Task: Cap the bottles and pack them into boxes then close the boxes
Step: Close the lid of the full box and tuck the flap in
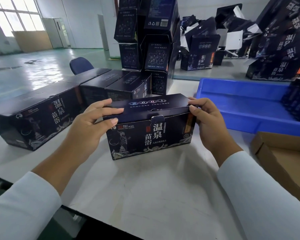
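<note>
Your two hands bracket the dark printed box (151, 127) at the centre of the white table (145, 187), its long axis running from 9 to 3 o'clock between them. Your left hand (90, 125) lies at the 9 o'clock end, straight fingers flat on the lid and thumb on the front edge. Your right hand (206, 120) grips the 3 o'clock end, fingers curled round the corner. The lid is down, but the small locking tab (157, 121) at the front centre juts out untucked; it lies between your thumbs, about equally near each. The contents are hidden.

At 2 o'clock, the blue tray (241, 104) holds dark bottles (298, 99) at its far right; whether they are capped cannot be told. A brown carton (275, 153) sits open at 4 o'clock. Closed boxes (47, 118) line up at 10 o'clock.
</note>
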